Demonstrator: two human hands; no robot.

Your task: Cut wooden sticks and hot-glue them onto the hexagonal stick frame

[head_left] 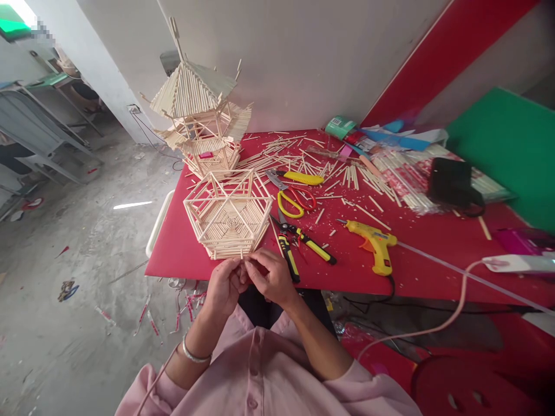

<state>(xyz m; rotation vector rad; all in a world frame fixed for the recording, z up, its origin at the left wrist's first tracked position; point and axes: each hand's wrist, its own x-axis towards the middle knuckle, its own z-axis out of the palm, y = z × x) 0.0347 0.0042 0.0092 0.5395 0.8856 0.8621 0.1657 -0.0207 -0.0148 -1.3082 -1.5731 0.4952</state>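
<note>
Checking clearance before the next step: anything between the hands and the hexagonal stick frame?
Nothing visible. The left hand and right hand meet at the near side of the hexagonal stick frame, fingertips right at its edge. The yellow-handled pliers lie just right of the right hand, not in between.

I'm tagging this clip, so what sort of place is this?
Likely a hobby craft workspace: a red table strewn with wooden sticks, a yellow glue gun, and a stick-built pagoda model by the wall.
</note>
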